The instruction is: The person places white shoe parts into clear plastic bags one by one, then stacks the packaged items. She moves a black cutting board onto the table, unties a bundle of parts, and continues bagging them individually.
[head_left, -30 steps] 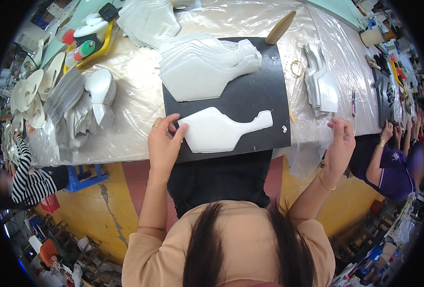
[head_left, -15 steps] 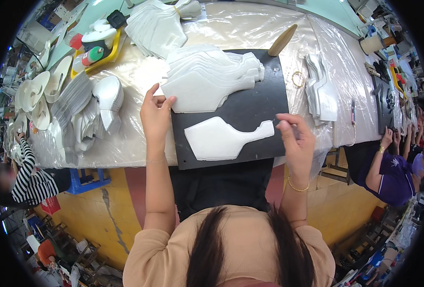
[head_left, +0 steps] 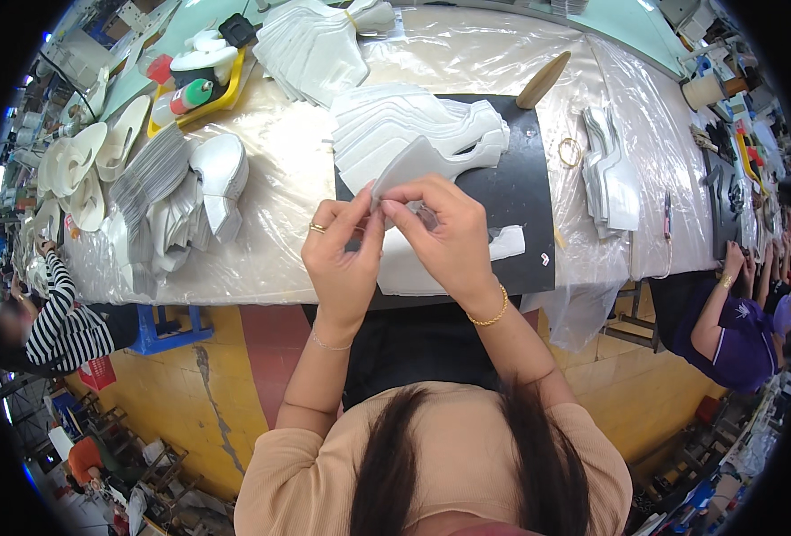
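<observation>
Both my hands pinch the near edge of a flat white cut piece (head_left: 415, 161), raised at a tilt above the board. My left hand (head_left: 340, 263) grips it at the left corner, thumb against fingers. Right beside it, my right hand (head_left: 449, 234) has its fingertips closed on the same edge. Behind the raised piece lies a fanned stack of similar white pieces (head_left: 382, 116) on the black board (head_left: 529, 201). Another single white piece (head_left: 508, 242) rests on the board beneath my hands, its middle hidden by them.
A pointed wooden tool (head_left: 543, 80) lies at the board's far right corner. Right of the board are a yellowish ring (head_left: 569, 153), more stacked pieces (head_left: 611, 174) and a slim pen-like tool (head_left: 668, 219). Far left stands a yellow tray (head_left: 227, 100) near further stacks (head_left: 221, 170).
Both hands have come together over the board. A white piece is now lifted and pinched between them. The single piece on the board is now partly covered by my hands.
</observation>
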### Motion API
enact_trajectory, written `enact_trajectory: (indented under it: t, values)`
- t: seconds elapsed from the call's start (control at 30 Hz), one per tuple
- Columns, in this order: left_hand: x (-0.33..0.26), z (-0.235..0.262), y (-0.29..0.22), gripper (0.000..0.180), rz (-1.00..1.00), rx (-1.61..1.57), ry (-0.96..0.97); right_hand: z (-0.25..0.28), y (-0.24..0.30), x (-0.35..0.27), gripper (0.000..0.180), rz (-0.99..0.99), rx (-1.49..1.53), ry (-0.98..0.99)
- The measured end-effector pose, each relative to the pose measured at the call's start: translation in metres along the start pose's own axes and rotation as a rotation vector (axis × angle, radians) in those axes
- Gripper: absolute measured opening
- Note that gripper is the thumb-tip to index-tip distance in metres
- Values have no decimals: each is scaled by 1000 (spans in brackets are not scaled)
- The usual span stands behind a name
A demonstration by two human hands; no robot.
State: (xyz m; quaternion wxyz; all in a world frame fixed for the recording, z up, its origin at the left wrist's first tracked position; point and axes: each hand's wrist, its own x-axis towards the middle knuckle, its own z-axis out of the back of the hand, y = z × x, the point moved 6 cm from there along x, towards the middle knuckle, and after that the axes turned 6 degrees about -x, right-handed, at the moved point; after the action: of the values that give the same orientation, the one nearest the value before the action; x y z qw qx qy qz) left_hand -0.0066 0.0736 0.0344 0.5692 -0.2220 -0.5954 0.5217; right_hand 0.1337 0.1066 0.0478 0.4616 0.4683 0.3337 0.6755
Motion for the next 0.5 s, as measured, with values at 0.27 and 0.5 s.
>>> enact_trajectory:
  t: [0.27, 0.5]
  values:
    - [-8, -14, -22, 43, -155, 103, 98, 24, 18, -8, 9, 4, -146, -1]
    - [-8, -17, -28, 40, -128, 55, 166, 32, 13, -7, 7, -35, -53, 80]
